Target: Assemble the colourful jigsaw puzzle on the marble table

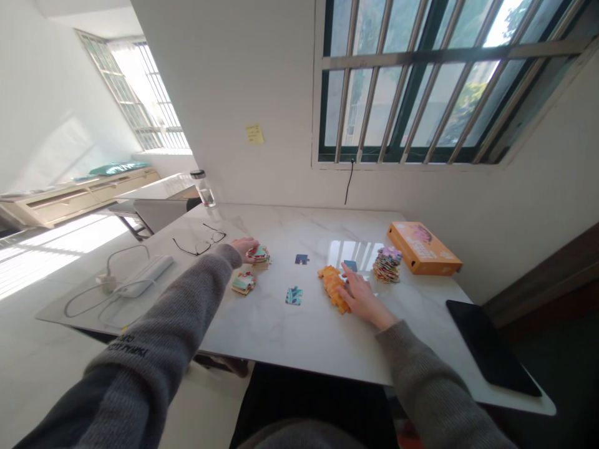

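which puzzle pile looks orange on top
The spread pile beside the right hand; the stack by the box is topped purple, and both left stacks show mixed colours.

On the worktop (281,337), a bare strip runs along the near edge between the left sleeve (173,318) and the right sleeve (425,368), and another below the wall (281,178) from the bottle (204,189) to the box (423,249). Between the left stacks (260,257) and the orange pieces (332,287) a lane opens, with the dark piece (301,259) and teal piece (294,296) lying flat in it. The tall stack (387,266), just beside the box, narrows passage at right; glasses (203,247) and power strip (148,276) obstruct the left.
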Demonstrator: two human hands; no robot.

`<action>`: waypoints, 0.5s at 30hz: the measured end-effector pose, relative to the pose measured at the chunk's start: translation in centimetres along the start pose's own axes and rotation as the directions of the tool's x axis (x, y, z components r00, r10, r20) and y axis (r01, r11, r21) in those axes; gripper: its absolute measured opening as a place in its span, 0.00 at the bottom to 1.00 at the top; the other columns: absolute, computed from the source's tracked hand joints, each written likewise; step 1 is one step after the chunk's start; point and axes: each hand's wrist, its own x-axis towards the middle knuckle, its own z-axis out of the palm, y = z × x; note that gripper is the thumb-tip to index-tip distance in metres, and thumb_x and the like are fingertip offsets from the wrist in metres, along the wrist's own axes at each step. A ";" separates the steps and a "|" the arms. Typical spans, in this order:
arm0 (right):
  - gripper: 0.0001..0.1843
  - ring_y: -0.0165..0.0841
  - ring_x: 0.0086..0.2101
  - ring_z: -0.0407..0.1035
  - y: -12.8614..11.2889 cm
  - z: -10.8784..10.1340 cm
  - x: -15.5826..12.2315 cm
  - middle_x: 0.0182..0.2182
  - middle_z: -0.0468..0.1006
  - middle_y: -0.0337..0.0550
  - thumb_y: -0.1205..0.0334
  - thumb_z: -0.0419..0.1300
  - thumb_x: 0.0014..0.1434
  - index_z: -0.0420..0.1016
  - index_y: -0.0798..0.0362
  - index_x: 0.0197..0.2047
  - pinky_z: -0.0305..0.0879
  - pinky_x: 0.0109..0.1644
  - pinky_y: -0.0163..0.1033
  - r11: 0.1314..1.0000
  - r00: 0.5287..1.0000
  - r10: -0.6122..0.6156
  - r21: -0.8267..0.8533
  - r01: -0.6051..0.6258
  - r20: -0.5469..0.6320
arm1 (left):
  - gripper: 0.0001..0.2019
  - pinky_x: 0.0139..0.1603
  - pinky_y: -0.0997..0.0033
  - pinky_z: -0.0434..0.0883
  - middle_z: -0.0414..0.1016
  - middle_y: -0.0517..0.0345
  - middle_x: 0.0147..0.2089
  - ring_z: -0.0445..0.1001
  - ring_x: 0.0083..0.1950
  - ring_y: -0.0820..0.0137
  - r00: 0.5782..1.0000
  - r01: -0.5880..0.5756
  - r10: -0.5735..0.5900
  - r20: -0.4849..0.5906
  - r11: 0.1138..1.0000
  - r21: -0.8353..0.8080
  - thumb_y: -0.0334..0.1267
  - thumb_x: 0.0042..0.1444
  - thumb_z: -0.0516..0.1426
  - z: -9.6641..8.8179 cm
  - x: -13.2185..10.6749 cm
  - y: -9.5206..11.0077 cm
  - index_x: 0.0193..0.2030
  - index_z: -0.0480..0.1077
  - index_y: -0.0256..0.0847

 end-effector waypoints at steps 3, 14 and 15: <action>0.36 0.47 0.56 0.65 0.1 0.0 0.0 0.60 0.68 0.56 0.55 0.49 0.67 0.42 0.50 0.74 0.60 0.59 0.58 1.000 1.000 0.001 0.024 0.000 -0.015 | 0.10 0.47 0.68 0.64 0.68 0.59 0.41 0.68 0.42 0.66 0.999 -0.021 0.019 -0.042 0.999 -0.025 0.42 0.47 0.61 -0.3 -0.2 -0.4 0.29 0.64 0.42; 0.35 0.46 0.57 0.62 0.6 0.3 0.2 0.57 0.69 0.54 0.55 0.50 0.66 0.44 0.51 0.73 0.58 0.62 0.57 0.997 0.998 -0.021 0.072 0.025 -0.054 | 0.13 0.44 0.68 0.67 0.65 0.60 0.35 0.67 0.36 0.69 0.969 -0.182 0.124 -0.215 0.944 -0.275 0.42 0.47 0.61 -1.8 -0.7 5.4 0.27 0.61 0.41; 0.34 0.46 0.57 0.62 0.4 0.2 0.2 0.56 0.69 0.54 0.56 0.50 0.66 0.46 0.51 0.73 0.58 0.62 0.57 0.997 0.997 -0.033 0.071 0.038 -0.064 | 0.13 0.44 0.68 0.67 0.65 0.60 0.35 0.67 0.36 0.69 0.960 -0.235 0.167 -0.223 0.914 -0.330 0.43 0.48 0.61 -1.4 -0.7 6.8 0.27 0.61 0.41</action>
